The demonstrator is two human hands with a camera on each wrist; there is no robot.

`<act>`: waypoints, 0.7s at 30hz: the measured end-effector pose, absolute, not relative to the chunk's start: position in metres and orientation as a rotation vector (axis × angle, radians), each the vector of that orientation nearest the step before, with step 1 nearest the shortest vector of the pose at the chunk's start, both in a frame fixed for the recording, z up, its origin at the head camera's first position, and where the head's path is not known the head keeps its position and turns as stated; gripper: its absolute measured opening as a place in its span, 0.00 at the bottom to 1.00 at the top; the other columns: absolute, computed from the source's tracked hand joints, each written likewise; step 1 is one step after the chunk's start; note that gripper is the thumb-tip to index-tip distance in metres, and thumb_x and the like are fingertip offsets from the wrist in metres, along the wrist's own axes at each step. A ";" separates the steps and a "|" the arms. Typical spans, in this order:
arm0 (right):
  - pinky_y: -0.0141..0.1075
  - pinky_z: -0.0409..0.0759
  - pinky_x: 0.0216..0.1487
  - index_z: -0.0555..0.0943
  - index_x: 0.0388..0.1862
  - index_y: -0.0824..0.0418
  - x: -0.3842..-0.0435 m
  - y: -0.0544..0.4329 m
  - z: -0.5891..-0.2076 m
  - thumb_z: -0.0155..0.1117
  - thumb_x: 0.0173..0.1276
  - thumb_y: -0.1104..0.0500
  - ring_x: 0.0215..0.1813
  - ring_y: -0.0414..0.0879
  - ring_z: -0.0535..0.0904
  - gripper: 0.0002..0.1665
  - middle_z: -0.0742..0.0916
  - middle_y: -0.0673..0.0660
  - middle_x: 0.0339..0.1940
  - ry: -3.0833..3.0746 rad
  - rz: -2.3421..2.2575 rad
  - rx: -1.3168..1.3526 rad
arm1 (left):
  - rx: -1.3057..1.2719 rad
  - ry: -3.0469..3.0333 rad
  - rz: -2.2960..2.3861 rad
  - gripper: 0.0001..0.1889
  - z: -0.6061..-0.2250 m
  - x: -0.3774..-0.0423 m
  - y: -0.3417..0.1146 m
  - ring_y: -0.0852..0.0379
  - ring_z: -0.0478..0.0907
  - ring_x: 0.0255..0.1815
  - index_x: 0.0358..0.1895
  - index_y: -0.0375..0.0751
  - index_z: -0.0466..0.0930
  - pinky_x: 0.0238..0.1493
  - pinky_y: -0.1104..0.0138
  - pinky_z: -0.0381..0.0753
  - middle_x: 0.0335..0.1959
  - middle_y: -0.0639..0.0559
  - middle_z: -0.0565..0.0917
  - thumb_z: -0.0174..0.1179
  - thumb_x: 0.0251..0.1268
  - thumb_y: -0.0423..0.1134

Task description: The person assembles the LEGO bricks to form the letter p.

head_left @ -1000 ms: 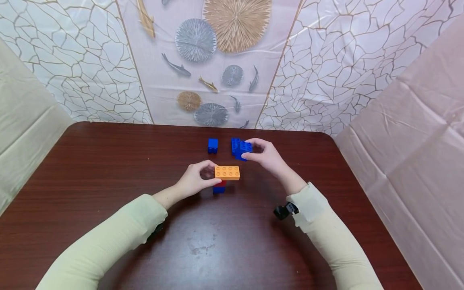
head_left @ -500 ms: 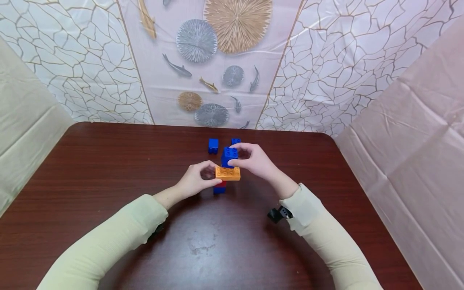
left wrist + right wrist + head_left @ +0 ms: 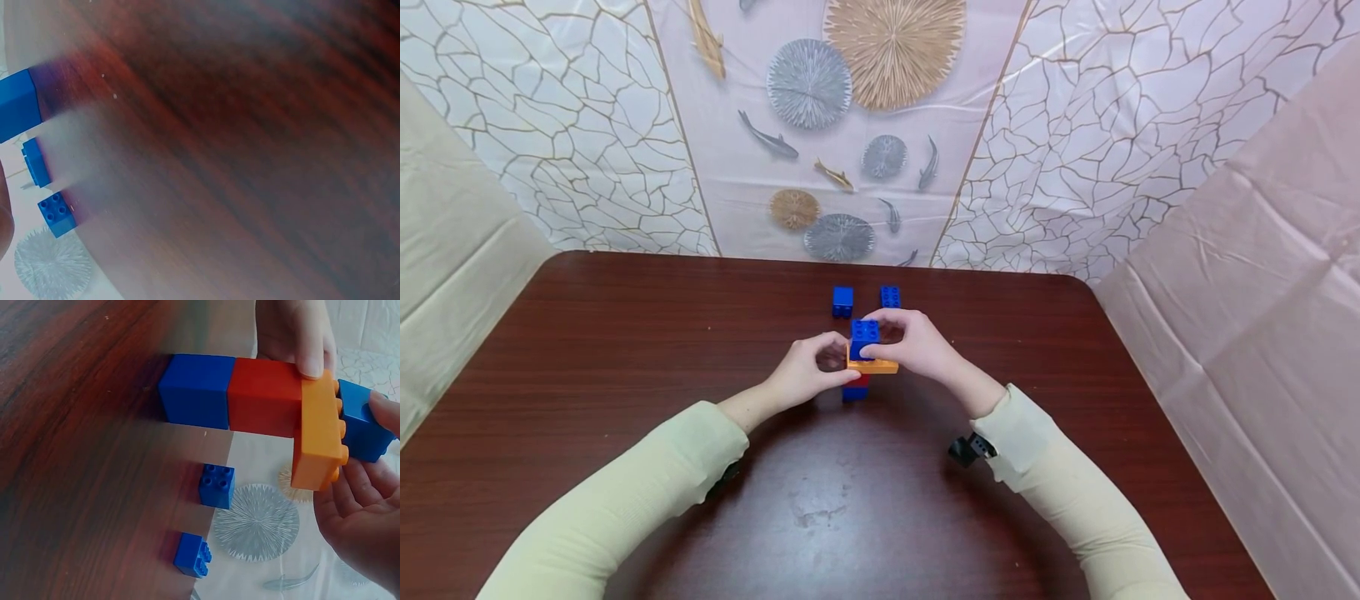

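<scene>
A small tower of toy building bricks stands on the table, with a blue brick (image 3: 199,390) at the bottom, a red brick (image 3: 264,397) above it and a long orange brick (image 3: 880,367) across the top. My left hand (image 3: 801,371) grips the tower's left side, its thumb against the orange brick. Between thumb and fingers, my right hand (image 3: 925,346) pinches another blue brick (image 3: 865,340), studs up, right at the studs of the orange brick's left end. In the right wrist view this brick looks slightly tilted. The left wrist view catches only the lower blue brick (image 3: 19,103).
Two more blue bricks lie behind the tower near the table's far edge: the left one (image 3: 842,302) on its side, the right one (image 3: 890,297) with studs showing. A patterned sheet (image 3: 737,225) hangs behind the dark wooden table (image 3: 647,333).
My right hand has carried a blue brick from beside the right rear brick, leftward and toward me, onto the orange brick's left end. The left hand has kept its grip.
</scene>
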State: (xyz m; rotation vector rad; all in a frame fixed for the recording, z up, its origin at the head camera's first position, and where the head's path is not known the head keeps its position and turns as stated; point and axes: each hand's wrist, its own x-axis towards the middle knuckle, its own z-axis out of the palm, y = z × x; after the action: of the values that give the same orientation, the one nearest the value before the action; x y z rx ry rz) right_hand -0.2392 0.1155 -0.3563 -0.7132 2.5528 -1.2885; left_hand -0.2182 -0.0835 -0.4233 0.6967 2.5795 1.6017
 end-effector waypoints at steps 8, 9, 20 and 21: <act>0.34 0.78 0.40 0.80 0.50 0.62 -0.238 0.115 -0.360 0.70 0.57 0.59 0.38 0.47 0.77 0.21 0.85 0.58 0.39 2.566 -1.260 -0.793 | 0.702 2.599 1.586 0.15 -0.424 -0.219 -0.084 0.56 0.81 0.40 0.44 0.42 0.78 0.47 0.62 0.82 0.40 0.49 0.84 0.68 0.54 0.40; 0.34 0.78 0.40 0.80 0.50 0.62 -0.238 0.115 -0.360 0.70 0.57 0.59 0.38 0.47 0.77 0.21 0.85 0.58 0.39 2.568 -1.254 -0.798 | 0.702 2.599 1.585 0.15 -0.424 -0.219 -0.084 0.56 0.81 0.40 0.44 0.42 0.78 0.47 0.62 0.82 0.41 0.48 0.84 0.68 0.54 0.40; 0.41 0.81 0.48 0.78 0.50 0.63 -0.231 0.115 -0.365 0.71 0.56 0.61 0.43 0.50 0.80 0.22 0.85 0.59 0.43 2.593 -1.267 -0.868 | 0.709 2.598 1.602 0.14 -0.425 -0.221 -0.083 0.56 0.81 0.39 0.42 0.40 0.78 0.46 0.63 0.82 0.39 0.48 0.85 0.68 0.53 0.38; 0.41 0.80 0.49 0.78 0.50 0.63 -0.231 0.115 -0.366 0.71 0.56 0.61 0.44 0.50 0.80 0.22 0.85 0.59 0.43 2.600 -1.268 -0.884 | 0.706 2.596 1.604 0.14 -0.425 -0.221 -0.083 0.56 0.81 0.39 0.42 0.40 0.78 0.47 0.63 0.82 0.39 0.48 0.85 0.68 0.53 0.38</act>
State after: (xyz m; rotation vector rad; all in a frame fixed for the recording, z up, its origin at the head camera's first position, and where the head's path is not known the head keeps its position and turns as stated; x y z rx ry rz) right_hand -0.2307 0.1151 -0.3656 -0.8835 2.5996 -1.2681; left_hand -0.2206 -0.0830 -0.4253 0.7060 2.5960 1.6036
